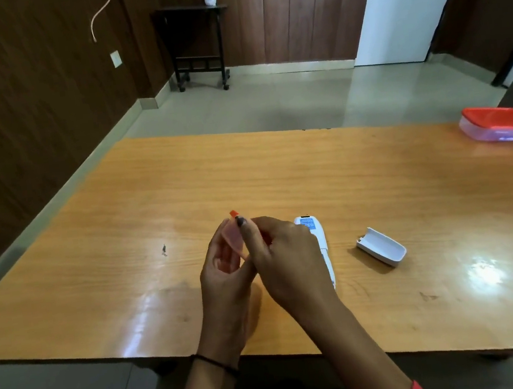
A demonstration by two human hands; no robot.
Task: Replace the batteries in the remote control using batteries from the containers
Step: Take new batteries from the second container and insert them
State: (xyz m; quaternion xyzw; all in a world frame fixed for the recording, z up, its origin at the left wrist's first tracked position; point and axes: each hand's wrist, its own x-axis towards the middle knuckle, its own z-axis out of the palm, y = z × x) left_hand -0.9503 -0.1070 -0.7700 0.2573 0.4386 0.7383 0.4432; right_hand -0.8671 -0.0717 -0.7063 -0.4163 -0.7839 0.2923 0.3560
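Both hands (250, 259) around small orange-tipped battery (234, 214)

No legible text; blue label on remote control (314, 239) too blurred to read.

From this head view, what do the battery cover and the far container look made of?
Battery cover: apparently white moulded plastic, smooth with a thin curved shell. Container: apparently translucent plastic tub under an opaque red lid, likely plastic too; its contents cannot be made out.
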